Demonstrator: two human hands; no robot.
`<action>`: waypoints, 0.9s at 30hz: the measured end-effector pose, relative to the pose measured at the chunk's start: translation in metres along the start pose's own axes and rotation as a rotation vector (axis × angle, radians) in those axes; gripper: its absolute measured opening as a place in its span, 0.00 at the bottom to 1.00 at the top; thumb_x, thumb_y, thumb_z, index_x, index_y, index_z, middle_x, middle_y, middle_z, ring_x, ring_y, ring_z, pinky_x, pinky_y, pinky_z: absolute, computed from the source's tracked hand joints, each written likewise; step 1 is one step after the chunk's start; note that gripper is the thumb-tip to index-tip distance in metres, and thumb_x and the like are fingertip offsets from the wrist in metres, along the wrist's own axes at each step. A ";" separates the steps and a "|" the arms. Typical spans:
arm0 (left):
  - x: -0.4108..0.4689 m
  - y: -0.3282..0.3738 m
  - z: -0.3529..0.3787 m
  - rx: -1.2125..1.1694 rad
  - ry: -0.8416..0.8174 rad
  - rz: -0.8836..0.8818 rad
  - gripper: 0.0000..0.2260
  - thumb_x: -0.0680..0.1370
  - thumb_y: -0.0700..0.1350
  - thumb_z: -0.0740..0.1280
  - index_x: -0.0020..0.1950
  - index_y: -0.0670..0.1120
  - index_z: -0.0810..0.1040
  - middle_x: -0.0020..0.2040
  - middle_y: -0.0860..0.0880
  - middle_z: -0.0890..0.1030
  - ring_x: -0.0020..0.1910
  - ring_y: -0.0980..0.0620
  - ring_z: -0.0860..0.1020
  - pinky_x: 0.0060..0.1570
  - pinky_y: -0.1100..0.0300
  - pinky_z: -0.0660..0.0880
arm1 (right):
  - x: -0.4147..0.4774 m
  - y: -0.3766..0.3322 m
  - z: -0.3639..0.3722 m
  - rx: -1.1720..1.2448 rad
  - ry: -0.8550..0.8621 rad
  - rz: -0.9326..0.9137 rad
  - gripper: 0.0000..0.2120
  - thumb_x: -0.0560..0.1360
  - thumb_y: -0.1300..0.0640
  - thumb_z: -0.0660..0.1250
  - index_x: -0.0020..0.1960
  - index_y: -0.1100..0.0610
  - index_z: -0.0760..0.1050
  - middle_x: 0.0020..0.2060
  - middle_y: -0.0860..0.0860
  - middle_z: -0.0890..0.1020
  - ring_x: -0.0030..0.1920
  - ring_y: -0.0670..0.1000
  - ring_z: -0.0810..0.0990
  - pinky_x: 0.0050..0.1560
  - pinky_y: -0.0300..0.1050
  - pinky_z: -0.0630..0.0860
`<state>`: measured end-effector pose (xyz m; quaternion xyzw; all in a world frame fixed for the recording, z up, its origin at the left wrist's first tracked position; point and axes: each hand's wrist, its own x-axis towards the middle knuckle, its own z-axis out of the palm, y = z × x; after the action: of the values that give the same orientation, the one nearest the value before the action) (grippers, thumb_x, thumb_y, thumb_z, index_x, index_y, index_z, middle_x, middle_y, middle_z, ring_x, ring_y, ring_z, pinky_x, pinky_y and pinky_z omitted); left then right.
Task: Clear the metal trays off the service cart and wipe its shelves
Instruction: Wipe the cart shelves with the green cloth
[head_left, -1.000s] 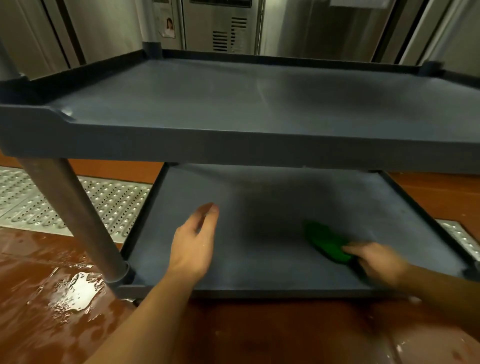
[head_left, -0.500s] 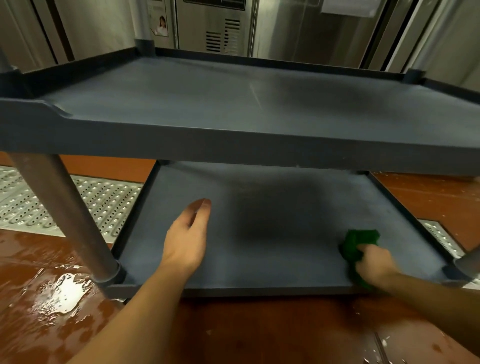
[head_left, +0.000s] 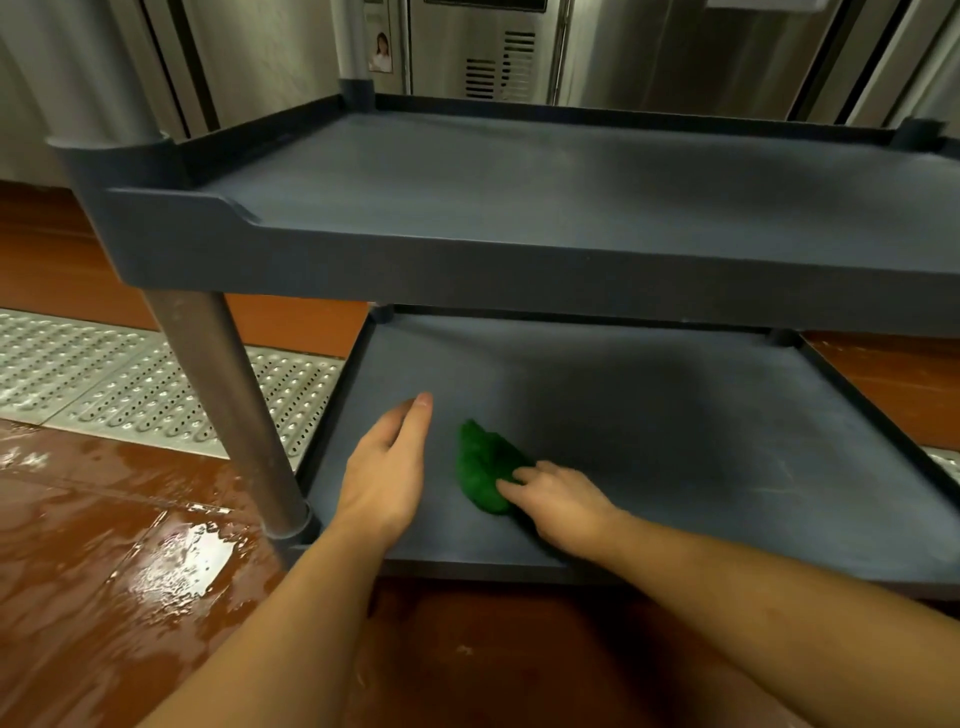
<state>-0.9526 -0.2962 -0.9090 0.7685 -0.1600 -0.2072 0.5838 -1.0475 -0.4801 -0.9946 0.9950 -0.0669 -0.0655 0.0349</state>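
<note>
Evidently soft, light and limp, the bunched green cloth (head_left: 483, 467) lies front-left on the cart's lower shelf (head_left: 675, 415) and is best pressed from above. The right hand (head_left: 561, 504) presses its fingers onto the cloth's near end. The left hand (head_left: 384, 478), fingers straight and together, sits just beside the cloth, holding nothing.

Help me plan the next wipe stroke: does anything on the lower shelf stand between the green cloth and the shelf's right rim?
Nothing visible does. The lower shelf is bare from the green cloth, pressed by the right hand, across to its right rim. The left hand is left of the cloth.
</note>
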 end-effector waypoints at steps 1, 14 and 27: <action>0.001 -0.003 -0.001 0.001 -0.005 0.001 0.24 0.78 0.64 0.55 0.70 0.56 0.71 0.67 0.53 0.75 0.69 0.52 0.69 0.66 0.55 0.62 | 0.000 0.010 0.000 -0.064 -0.002 -0.049 0.21 0.77 0.65 0.59 0.69 0.56 0.67 0.58 0.58 0.75 0.54 0.60 0.73 0.45 0.50 0.72; 0.002 0.007 0.073 -0.042 -0.088 -0.029 0.27 0.76 0.67 0.54 0.71 0.56 0.70 0.65 0.53 0.76 0.68 0.51 0.70 0.70 0.44 0.63 | -0.088 0.178 0.014 0.032 -0.176 0.495 0.16 0.80 0.59 0.58 0.67 0.55 0.70 0.61 0.57 0.75 0.59 0.57 0.76 0.58 0.48 0.73; 0.002 0.002 0.134 -0.001 -0.229 0.035 0.28 0.76 0.67 0.56 0.72 0.55 0.70 0.70 0.54 0.73 0.71 0.54 0.67 0.72 0.46 0.61 | -0.226 0.261 0.023 0.219 -0.116 1.209 0.09 0.75 0.60 0.64 0.54 0.61 0.75 0.42 0.54 0.76 0.47 0.57 0.80 0.47 0.48 0.78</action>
<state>-1.0189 -0.4094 -0.9389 0.7366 -0.2392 -0.2836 0.5655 -1.3060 -0.7086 -0.9686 0.7737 -0.6271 -0.0810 -0.0402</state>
